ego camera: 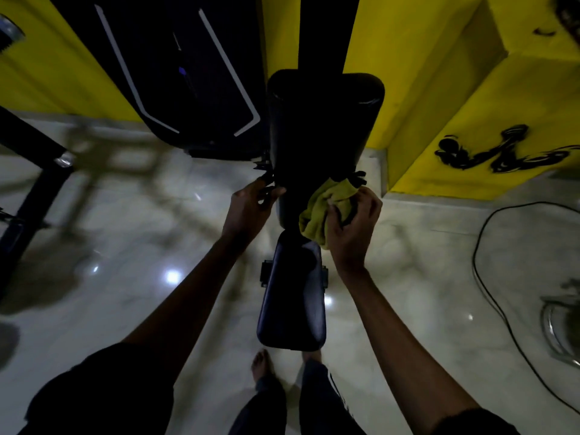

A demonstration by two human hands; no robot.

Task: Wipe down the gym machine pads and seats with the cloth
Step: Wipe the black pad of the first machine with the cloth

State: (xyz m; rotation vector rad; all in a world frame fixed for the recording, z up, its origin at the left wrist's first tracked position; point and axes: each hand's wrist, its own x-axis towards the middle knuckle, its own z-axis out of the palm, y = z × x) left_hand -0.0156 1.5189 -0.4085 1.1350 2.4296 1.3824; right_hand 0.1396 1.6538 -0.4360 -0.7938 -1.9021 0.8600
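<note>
A black gym bench stands below me, with a long back pad (323,127) rising toward the yellow wall and a shorter seat pad (292,302) nearer my feet. My right hand (353,227) grips a bunched yellow-green cloth (323,208) against the lower right edge of the back pad, just above the gap between the two pads. My left hand (251,208) rests on the left side of the same pad's lower end, thumb and fingers curled at its edge by a black adjustment bracket. Dim light hides the pad surfaces.
A black machine housing with white trim (175,73) stands left of the bench against the yellow wall (423,73). A dark frame (34,171) crosses the far left. A black cable (489,277) loops over the glossy marble floor at right. My bare feet (263,365) stand below the seat.
</note>
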